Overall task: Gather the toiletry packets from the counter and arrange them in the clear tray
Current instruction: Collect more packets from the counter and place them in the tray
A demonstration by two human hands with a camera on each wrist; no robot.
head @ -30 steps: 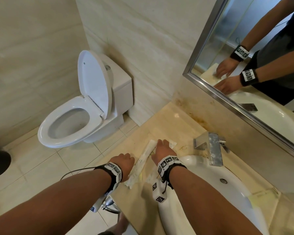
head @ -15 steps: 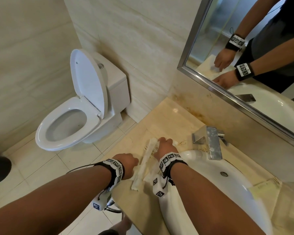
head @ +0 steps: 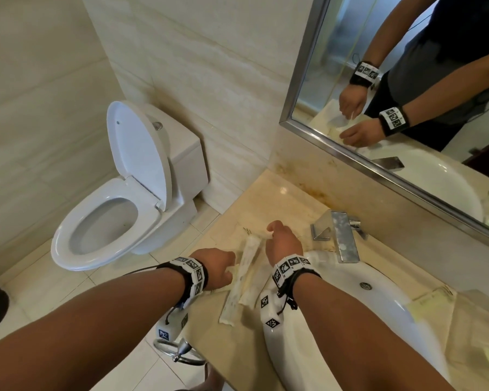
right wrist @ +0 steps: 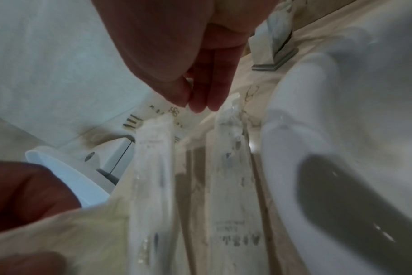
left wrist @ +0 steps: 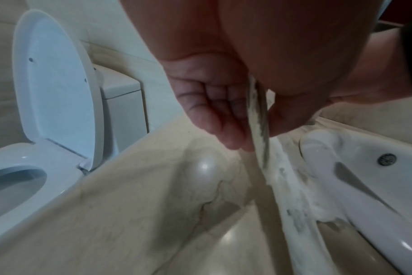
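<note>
Beige counter (head: 268,198) beside sink (head: 378,300) and toilet (head: 119,210); my left hand (head: 215,268) and right hand (head: 283,244) each pinch a long packet (head: 244,266).

packet print (right wrist: 235,240) blurred, perhaps unreadable; left fingertips (head: 228,277) hidden.

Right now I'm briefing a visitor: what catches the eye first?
Both hands meet over the beige marble counter, left hand and right hand each pinching long white plastic toiletry packets. To their left stands a white toilet, lid up; a steel-framed mirror reflects them.
</note>
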